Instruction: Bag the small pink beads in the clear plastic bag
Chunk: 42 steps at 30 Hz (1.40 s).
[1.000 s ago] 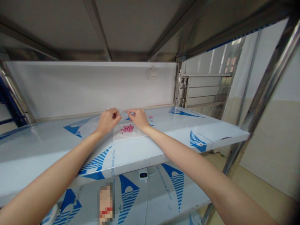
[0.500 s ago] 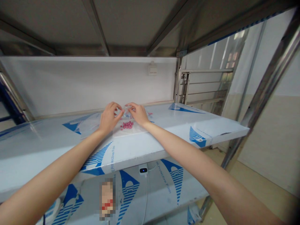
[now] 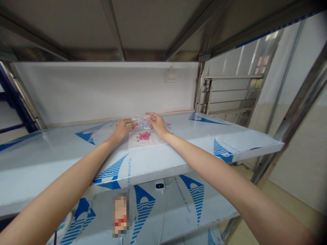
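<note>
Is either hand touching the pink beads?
No, the pink beads lie on a white sheet, apart from the left hand and right hand.

1. Both forearms (image 3: 63,185) bare, reaching fwd & up from the bottom corners, elbows out of frame.
2. L hand (image 3: 122,130): palm down, wrist fairly straight, fingers (image 3: 129,125) stretched toward the R.
3. R hand (image 3: 157,124): wrist bent a bit, fingers (image 3: 151,115) curved toward the L.
4. Hands close together, not touching.
</note>
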Tool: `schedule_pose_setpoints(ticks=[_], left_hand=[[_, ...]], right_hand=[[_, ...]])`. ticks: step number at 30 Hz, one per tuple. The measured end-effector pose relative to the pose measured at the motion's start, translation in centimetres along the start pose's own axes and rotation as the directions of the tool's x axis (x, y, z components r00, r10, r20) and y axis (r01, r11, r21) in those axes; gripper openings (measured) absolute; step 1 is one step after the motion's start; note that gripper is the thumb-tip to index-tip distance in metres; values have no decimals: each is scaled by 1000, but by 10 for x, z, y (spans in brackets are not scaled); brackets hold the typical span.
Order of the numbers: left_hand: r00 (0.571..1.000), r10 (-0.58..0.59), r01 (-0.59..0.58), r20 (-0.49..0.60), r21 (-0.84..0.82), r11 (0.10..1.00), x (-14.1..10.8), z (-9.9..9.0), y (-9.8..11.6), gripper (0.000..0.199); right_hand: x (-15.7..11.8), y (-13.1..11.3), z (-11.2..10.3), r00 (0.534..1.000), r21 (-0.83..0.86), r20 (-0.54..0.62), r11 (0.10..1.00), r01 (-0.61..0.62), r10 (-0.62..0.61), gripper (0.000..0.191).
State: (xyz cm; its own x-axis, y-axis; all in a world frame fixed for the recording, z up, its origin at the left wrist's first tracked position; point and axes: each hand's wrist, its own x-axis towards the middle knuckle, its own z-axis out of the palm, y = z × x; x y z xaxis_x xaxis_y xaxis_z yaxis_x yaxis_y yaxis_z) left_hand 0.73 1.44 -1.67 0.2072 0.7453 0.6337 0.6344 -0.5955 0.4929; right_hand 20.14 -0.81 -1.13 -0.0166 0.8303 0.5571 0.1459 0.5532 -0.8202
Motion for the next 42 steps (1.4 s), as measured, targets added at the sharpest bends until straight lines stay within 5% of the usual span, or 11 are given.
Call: schedule_pose_setpoints(ticks=[9, 19, 29, 35, 42], left_hand=[[991, -114, 130, 73, -290, 948, 3, -10, 1, 43], [987, -107, 140, 119, -323, 936, 1, -10, 5, 43], [982, -99, 150, 160, -353, 924, 1, -18, 10, 30], [989, -133, 145, 57, -352, 925, 1, -19, 12, 33], [973, -135, 189, 189, -308, 932, -2, -9, 10, 34]], right_hand=[[2, 18, 5, 994, -274, 104, 959, 72, -44, 11], [-7, 9, -4, 931, 7, 210, 952, -306, 298, 14], [-7, 9, -6, 923, 16, 260, 954, -299, 285, 14], [-3, 16, -6, 930, -26, 244, 961, -276, 274, 19], [-2, 25, -1, 951, -28, 217, 975, -220, 221, 22]])
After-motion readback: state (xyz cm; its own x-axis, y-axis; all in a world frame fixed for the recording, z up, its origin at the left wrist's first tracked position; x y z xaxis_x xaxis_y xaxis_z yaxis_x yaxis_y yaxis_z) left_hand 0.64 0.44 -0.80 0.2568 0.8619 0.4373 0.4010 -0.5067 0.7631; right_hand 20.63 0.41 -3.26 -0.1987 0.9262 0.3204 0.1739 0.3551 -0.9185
